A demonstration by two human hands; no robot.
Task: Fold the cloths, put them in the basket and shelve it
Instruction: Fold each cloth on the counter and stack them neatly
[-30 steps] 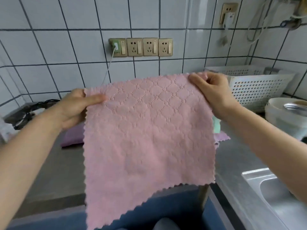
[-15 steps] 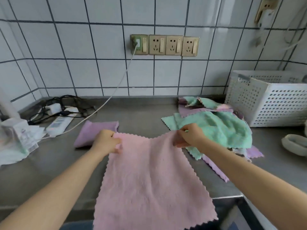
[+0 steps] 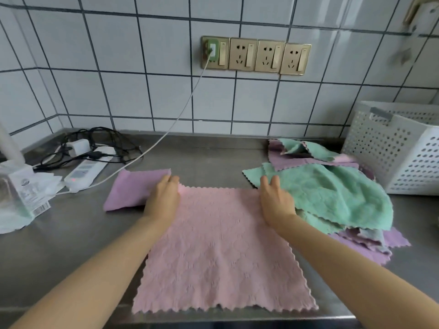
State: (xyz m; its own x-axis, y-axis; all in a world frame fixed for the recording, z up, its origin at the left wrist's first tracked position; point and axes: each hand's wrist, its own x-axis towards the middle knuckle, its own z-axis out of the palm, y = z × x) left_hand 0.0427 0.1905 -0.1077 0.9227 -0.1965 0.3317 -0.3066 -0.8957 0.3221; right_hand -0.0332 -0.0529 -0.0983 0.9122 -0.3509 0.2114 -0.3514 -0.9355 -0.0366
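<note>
One purple cloth [image 3: 136, 189] lay folded left of centre; the pink cloth [image 3: 223, 248] lay flat mid-bench, unfolded. Both hands — left [image 3: 164, 200], right [image 3: 275, 201] — pressed its far corners, fingers straight and together. A heap [image 3: 332, 195] at right and the basket [image 3: 403, 153] waited — most work remained.

Left arm: bare forearm, reaching forward and slightly inward from the lower left.
Left hand [image 3: 164, 200]: palm down, fingers together and extended forward, resting flat.
Right arm: bare forearm, reaching forward and inward from the lower right.
Right hand [image 3: 275, 200]: palm down, fingers extended forward, resting flat.
Spacing: hands well apart, level with each other.
</note>
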